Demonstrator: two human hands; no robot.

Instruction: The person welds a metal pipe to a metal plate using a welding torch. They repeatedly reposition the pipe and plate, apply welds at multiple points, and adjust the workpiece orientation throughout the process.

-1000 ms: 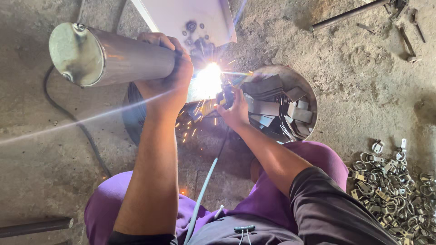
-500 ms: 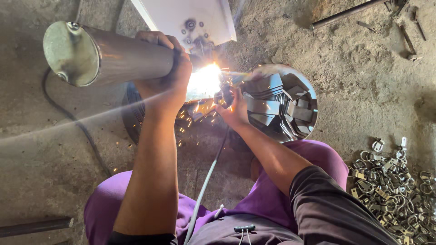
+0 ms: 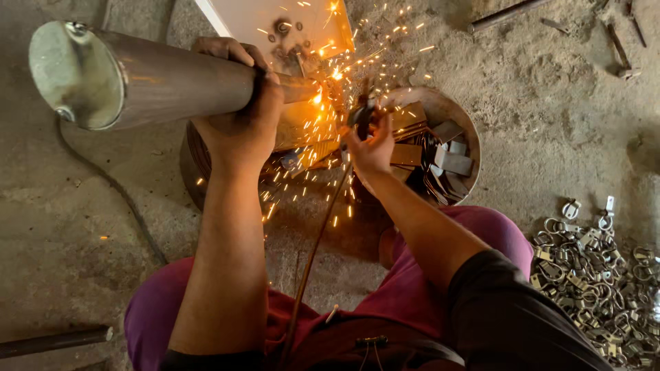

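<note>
My left hand (image 3: pixel 237 103) grips a long steel pipe (image 3: pixel 158 81) with a capped round end toward the upper left. My right hand (image 3: pixel 370 145) holds a dark welding electrode holder (image 3: pixel 362 113) close to the pipe's right end. Orange sparks (image 3: pixel 323 96) fly from that end across the scene. A thin cable (image 3: pixel 313 251) runs from the holder down toward my lap.
A round metal bowl (image 3: pixel 462 120) holds several flat metal plates. A white sheet-metal piece (image 3: pixel 275 24) lies beyond the pipe. A pile of small metal clips (image 3: pixel 598 264) lies at the right. A dark cable (image 3: pixel 110 185) crosses the concrete floor; a rod (image 3: pixel 55 341) lies lower left.
The bright white welding flash at the pipe's end has given way to scattered orange sparks. The pipe's capped end has shifted slightly left and up.
</note>
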